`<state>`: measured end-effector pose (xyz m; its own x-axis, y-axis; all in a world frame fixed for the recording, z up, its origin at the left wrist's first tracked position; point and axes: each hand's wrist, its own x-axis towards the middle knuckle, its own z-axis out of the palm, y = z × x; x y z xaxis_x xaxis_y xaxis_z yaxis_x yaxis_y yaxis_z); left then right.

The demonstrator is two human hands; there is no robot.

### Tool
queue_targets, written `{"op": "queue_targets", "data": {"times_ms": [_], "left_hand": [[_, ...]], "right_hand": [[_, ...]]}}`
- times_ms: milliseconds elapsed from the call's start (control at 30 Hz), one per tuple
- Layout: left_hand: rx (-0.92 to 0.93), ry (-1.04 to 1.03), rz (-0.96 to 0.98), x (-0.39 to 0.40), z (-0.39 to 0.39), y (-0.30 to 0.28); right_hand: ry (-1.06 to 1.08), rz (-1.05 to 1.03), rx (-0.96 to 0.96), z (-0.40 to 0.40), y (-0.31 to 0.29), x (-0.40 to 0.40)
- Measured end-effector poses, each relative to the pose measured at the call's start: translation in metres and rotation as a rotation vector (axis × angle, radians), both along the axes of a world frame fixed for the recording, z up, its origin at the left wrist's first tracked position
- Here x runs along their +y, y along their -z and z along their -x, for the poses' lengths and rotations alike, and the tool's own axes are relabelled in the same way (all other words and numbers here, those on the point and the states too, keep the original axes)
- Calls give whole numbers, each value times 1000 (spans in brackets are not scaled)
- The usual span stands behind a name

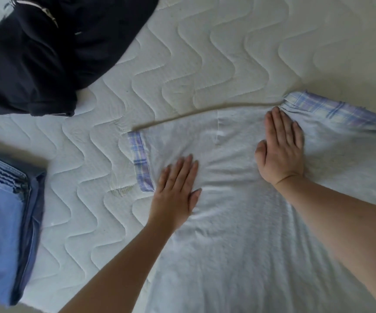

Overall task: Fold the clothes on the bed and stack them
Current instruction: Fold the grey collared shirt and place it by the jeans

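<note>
A pale grey-white shirt [239, 222] with blue plaid sleeve cuffs lies spread on the mattress, its top edge folded straight. My left hand [178, 188] rests flat, palm down, on the shirt beside the left plaid cuff [140, 161]. My right hand [282, 147] presses flat on the shirt near the right plaid cuff [331, 109]. Both hands have their fingers extended and hold nothing. A stack of folded blue jeans [4, 215] sits at the left edge. A crumpled black garment [42, 50] with a zipper lies at the top left.
The white quilted mattress [205, 53] with a wavy stitch pattern fills the view. Its bare surface stretches across the top right and between the jeans and the shirt. The mattress's near edge shows at the bottom left.
</note>
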<state>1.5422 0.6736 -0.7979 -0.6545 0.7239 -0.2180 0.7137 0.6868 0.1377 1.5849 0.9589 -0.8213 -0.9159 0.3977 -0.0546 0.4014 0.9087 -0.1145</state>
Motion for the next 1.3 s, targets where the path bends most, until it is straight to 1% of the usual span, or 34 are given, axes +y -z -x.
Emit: {"op": "queue_targets", "data": {"times_ms": [100, 467, 700, 800, 867, 967, 1067, 1100, 1167, 1233, 1300], "left_hand": [[-14, -77, 59, -4, -7, 7], [-29, -30, 14, -5, -3, 13], [27, -16, 16, -7, -3, 22], [31, 25, 45, -3, 0, 12], [35, 38, 96, 1, 1, -2], [54, -19, 189, 19, -3, -26], [53, -103, 220, 46, -11, -44], [74, -68, 202, 57, -17, -47], [98, 119, 140, 91, -43, -49], [70, 333, 32, 131, -83, -44], [6, 444, -29, 176, -122, -43]], "right_hand": [[2, -7, 8, 0, 0, -1], [0, -20, -9, 2, -5, -3], [-1, -33, 15, 2, -1, -1], [11, -24, -17, 0, -6, -4], [23, -11, -68, 2, -15, -4], [6, 73, -161, 5, -32, -2], [-93, 147, -224, -17, -46, 8], [-103, 152, -242, -34, -50, 15], [-42, 159, -268, -80, -59, 37], [70, 157, -268, -131, -66, 59], [176, 125, -253, -180, -73, 81]]}}
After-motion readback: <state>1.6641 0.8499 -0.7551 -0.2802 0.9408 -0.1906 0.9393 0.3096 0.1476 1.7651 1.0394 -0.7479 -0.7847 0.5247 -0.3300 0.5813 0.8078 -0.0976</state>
